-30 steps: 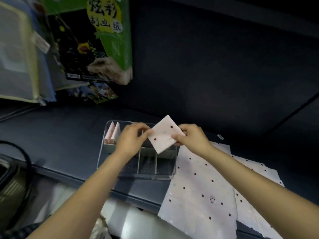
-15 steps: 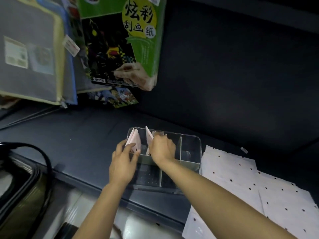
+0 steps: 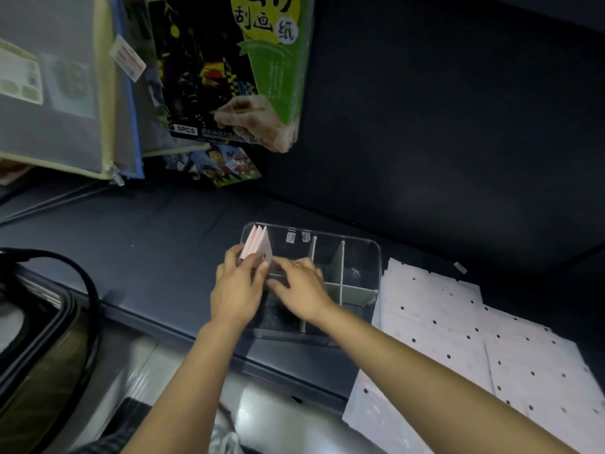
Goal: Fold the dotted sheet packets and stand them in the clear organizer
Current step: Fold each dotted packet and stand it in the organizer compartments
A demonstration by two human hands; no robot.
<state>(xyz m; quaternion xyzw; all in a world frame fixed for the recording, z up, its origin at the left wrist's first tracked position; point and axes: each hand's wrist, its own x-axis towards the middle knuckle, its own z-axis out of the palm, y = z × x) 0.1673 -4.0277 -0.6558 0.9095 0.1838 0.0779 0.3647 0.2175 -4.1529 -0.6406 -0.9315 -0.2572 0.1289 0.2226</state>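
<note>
While the folded packets [image 3: 258, 245] stood in the clear organizer's [image 3: 360, 247] far-left compartment, the left hand [image 3: 237, 290] pinched them; the right hand [image 3: 299, 286] lay relaxed alongside. Light, springy paper, best squeezed near the creases.

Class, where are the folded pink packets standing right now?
In the head view, the folded pink packets stand in the clear organizer's far-left compartment, just beyond the left hand.

A green packet [image 3: 229, 70] is hanging above the shelf, showing the Chinese characters 刮画纸 on a yellow patch near its top. A small white tag at its lower left corner is reading "5PCS". The other tags and stickers are staying too blurred to read.
</note>
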